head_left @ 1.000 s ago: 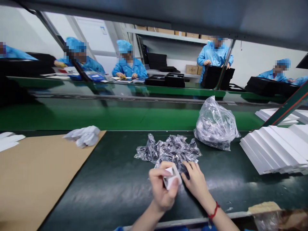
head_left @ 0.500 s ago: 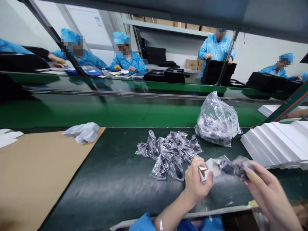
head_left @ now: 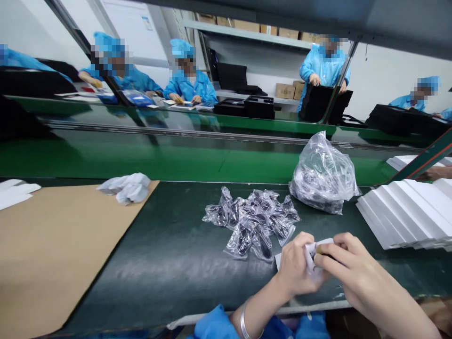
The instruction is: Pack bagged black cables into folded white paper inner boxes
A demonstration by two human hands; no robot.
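Observation:
My left hand [head_left: 298, 266], with a silver bangle at the wrist, is wrapped round a small white box [head_left: 312, 259] above the table's front edge. Over the box's open end, my right hand [head_left: 348, 263] has its fingers bent together; a little dark stuff shows between them, and the plastic packet is mostly hidden. To the left of my hands lies a pile of clear packets [head_left: 252, 221] with dark items inside. A large clear bag [head_left: 325, 174] of similar packets stands behind my hands.
White flat boxes [head_left: 409, 212] lean in a row at the right. Brown cardboard [head_left: 63, 245] covers the left, with crumpled white material [head_left: 127, 187] on it. Beyond the green belt [head_left: 158, 155], several people in blue work. A slanted post [head_left: 423, 155] rises at the right.
My right hand has moved left to the white box, bringing the dark packet to its open end. The box is now largely covered by my fingers. The view has shifted slightly.

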